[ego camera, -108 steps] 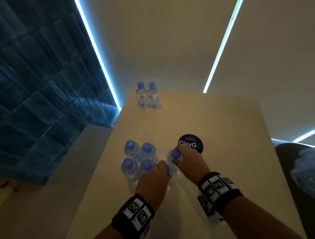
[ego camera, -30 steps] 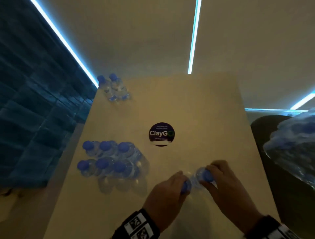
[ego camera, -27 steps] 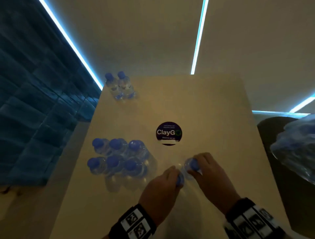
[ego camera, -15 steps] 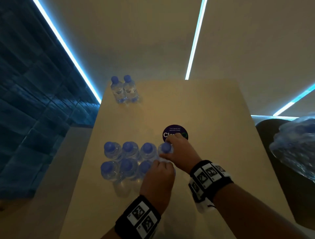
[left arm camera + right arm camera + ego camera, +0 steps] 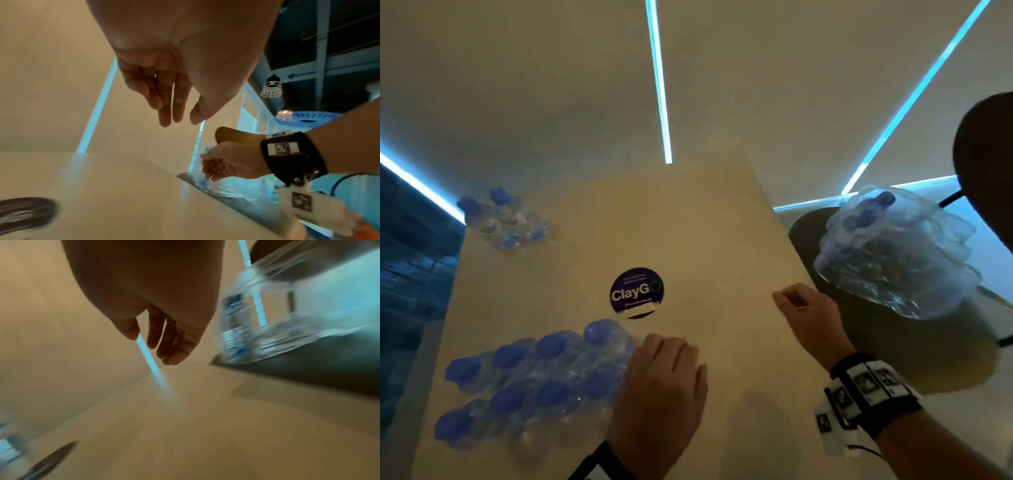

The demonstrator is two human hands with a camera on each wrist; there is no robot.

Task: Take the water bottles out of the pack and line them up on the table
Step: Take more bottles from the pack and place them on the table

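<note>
Count: eight water bottles in a two-by-four block on the table, just near-left of the round ClayGo sticker. Two more bottles stand as a pair at the far-left corner, well apart from the sticker. One shrink-wrapped pack sits on a dark chair seat off the table's right edge, far right of the sticker; at least two caps visible inside, the rest too blurred to count.

Left hand: empty, fingers straight and relaxed. Head view puts it just beside the near-right end of the block; contact can't be confirmed.

Right hand: over the right table edge, between the sticker and the pack, fingers loosely curled, nothing in them.

Bottles: small, clear, blue caps, all upright, packed close together in the block. Pack wrap is crinkled clear plastic, and the right wrist view of it is motion-blurred.
</note>
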